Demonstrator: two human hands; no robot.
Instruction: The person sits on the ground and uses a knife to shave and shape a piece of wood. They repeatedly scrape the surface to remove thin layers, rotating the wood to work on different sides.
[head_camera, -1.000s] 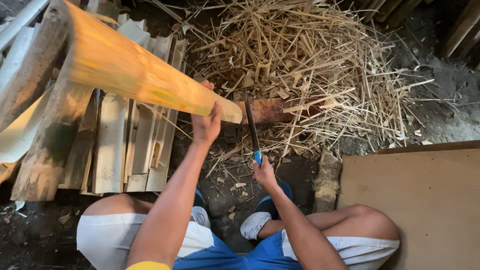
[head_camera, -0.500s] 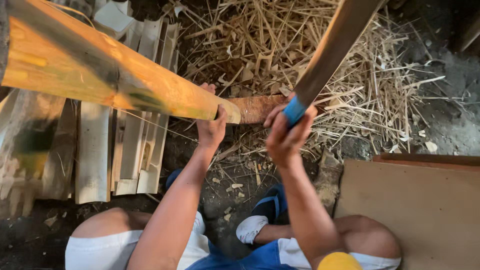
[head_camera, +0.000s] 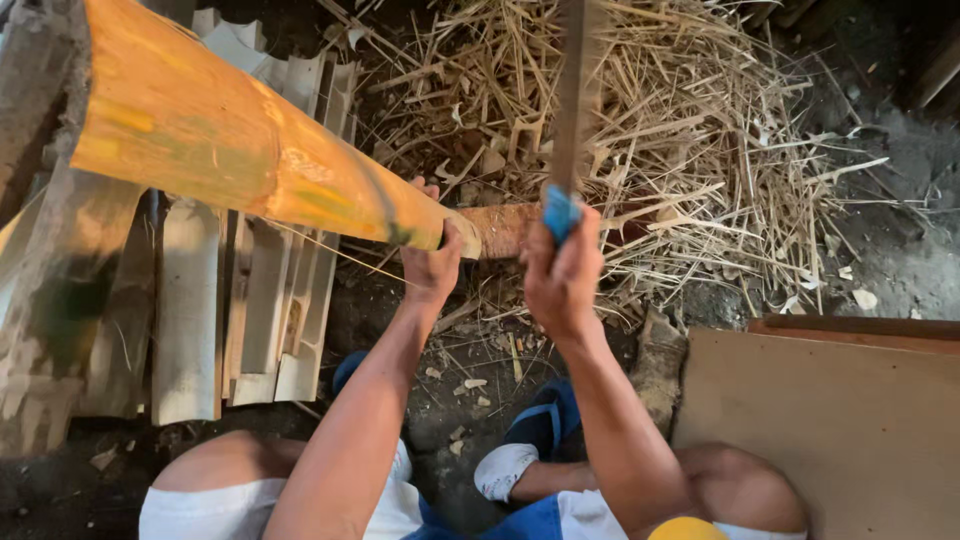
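Knees and white shorts nearest, with a foot in a blue sandal (head_camera: 520, 455) just below the hands. Left hand (head_camera: 432, 262) clenched around yellow bamboo pole (head_camera: 230, 140), probably to steady it. Right hand (head_camera: 562, 275) gripping blue-handled blade (head_camera: 573, 110), raised upright beside pole's cut end. Split bamboo slats (head_camera: 250, 310) left of hands; pile of dry splinters (head_camera: 690, 150) beyond.
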